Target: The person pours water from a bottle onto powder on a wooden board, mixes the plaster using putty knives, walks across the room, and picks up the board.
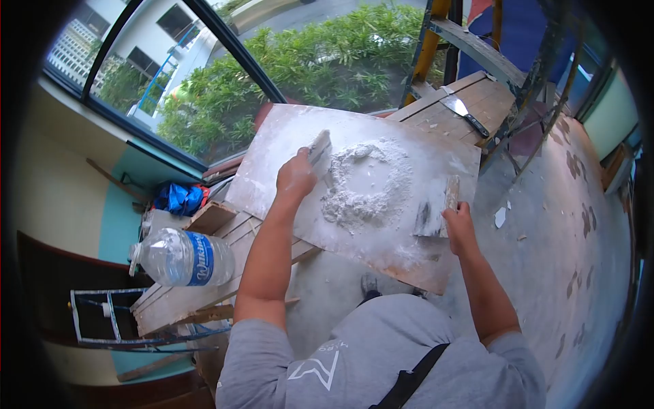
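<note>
My left hand [296,176] is closed around a putty knife [319,145], its whitened blade beside a ring of white powder [357,210]. Inside that ring lies a smooth, pale pool [368,178], which looks like water. My right hand [460,226] grips the plaster-coated handle of a flat trowel [429,217]. The trowel's blade is at the right side of the powder, low over or on the board; I cannot tell if it touches. Under all this is a large dusty board [269,146].
A big water bottle [187,258] stands on wooden planks [163,307] at left. Another putty knife [466,114] lies on a plank at upper right, near a stepladder [477,51]. A window [197,82] borders the board's far left. White flakes [501,217] dot the floor.
</note>
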